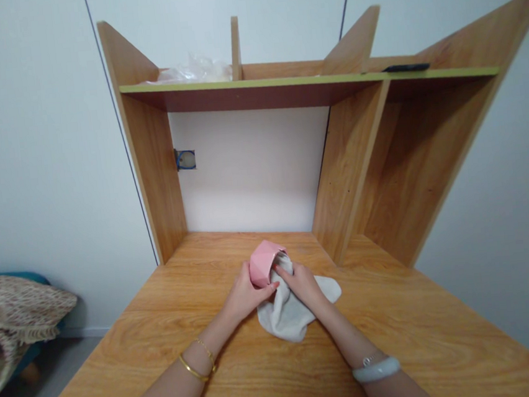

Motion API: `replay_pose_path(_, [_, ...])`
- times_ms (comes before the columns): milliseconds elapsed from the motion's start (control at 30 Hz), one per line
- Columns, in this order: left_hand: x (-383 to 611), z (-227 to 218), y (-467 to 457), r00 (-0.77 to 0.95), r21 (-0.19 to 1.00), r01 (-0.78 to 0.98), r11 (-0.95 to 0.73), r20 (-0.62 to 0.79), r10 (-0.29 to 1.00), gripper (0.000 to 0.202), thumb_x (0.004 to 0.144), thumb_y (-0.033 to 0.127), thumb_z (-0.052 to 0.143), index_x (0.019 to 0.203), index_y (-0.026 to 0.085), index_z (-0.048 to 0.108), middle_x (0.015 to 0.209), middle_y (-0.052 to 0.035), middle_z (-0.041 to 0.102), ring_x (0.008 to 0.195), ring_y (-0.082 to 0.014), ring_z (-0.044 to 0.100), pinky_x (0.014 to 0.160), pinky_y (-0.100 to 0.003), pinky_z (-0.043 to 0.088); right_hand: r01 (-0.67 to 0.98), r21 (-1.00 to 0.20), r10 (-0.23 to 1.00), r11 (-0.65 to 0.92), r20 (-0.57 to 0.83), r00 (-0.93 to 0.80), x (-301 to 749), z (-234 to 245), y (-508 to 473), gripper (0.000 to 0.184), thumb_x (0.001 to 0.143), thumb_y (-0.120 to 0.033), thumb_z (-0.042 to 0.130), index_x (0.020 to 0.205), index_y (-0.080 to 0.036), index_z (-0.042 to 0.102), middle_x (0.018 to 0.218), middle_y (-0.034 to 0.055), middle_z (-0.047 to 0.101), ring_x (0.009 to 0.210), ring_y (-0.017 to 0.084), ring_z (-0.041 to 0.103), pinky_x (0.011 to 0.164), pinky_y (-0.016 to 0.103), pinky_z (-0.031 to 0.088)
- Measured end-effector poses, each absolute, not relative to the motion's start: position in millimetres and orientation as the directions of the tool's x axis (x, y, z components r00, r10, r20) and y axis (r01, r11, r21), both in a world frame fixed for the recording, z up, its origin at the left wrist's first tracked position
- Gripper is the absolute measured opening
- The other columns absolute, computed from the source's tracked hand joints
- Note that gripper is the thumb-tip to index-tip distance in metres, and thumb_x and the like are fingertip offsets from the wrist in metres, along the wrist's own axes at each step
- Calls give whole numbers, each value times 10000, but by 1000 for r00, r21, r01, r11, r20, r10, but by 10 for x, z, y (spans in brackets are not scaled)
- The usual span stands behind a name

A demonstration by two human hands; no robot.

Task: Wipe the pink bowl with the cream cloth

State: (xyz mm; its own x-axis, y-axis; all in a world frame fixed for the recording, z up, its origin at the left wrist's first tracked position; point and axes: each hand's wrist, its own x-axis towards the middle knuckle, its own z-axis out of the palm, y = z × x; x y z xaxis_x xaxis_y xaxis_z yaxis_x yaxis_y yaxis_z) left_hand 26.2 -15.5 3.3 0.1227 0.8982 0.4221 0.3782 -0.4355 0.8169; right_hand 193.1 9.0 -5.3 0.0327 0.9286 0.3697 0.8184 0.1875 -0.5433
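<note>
A pink faceted pot or cup [262, 262] lies tilted on its side above the wooden desk, its opening turned toward the right. My left hand [247, 294] is closed around its near left side, thumb at the rim. My right hand [301, 282] pinches a pale grey-white cloth [288, 321] and pushes part of it inside the opening. The rest of the cloth hangs down and spreads over the desk on both sides of my right wrist. The fingertips inside the opening are partly hidden.
The wooden desk [167, 351] carries a shelf unit with upright panels [350, 171]. Clear plastic wrapping [193, 71] and a flat black object [406, 68] lie on the upper shelf. An uncovered wall socket box [186, 160] is at the back. A patterned blanket [17, 306] sits at left.
</note>
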Motion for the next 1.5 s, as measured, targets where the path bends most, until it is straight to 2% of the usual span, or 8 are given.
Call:
replay_pose_path(300, [254, 45, -155, 118, 808, 399, -433, 423, 898, 494, 602, 462, 681, 925, 166, 451, 806, -23, 581, 718, -165, 552, 623, -268, 427, 865, -461, 906, 199, 423, 17, 1916, 8, 62, 421, 797, -490, 440, 838, -129, 651, 787, 148, 681, 745, 237, 629, 602, 260, 395])
replay_pose_path(400, [254, 52, -163, 132, 806, 386, -449, 434, 891, 494, 607, 445, 682, 942, 172, 445, 835, -23, 582, 748, -168, 557, 644, -270, 431, 832, -509, 899, 219, 436, 30, 1914, 6, 66, 430, 791, -494, 435, 821, -123, 650, 773, 141, 678, 725, 235, 626, 588, 259, 391])
replay_pose_path(567, [258, 48, -166, 159, 788, 399, -469, 445, 881, 511, 614, 438, 683, 979, 162, 455, 890, -57, 587, 805, -193, 561, 693, -293, 434, 698, -684, 908, 212, 403, 119, 1905, -29, 98, 512, 793, -536, 363, 693, -118, 640, 637, 92, 652, 603, 199, 593, 517, 241, 367])
replay_pose_path(667, [266, 32, -161, 181, 794, 379, -475, 440, 880, 524, 611, 442, 684, 992, 159, 461, 910, -66, 589, 824, -200, 562, 715, -300, 430, 672, -709, 910, 213, 395, 129, 1916, -43, 109, 531, 784, -552, 356, 637, -120, 628, 595, 86, 636, 571, 190, 580, 503, 238, 353])
replay_pose_path(1300, [263, 35, -152, 206, 783, 434, -445, 395, 895, 534, 636, 452, 659, 1005, 140, 429, 939, -88, 584, 843, -207, 564, 717, -313, 446, 745, -642, 924, 179, 369, 97, 1932, -59, 112, 515, 806, -516, 355, 740, -109, 663, 680, 123, 673, 658, 222, 622, 536, 244, 368])
replay_pose_path(1500, [280, 96, -194, 214, 780, 449, -436, 380, 900, 528, 639, 457, 651, 1005, 148, 429, 946, -92, 597, 862, -215, 573, 729, -319, 445, 754, -636, 922, 165, 371, 111, 1895, 8, 89, 469, 844, -461, 316, 792, -118, 634, 784, 153, 674, 774, 246, 630, 629, 270, 406])
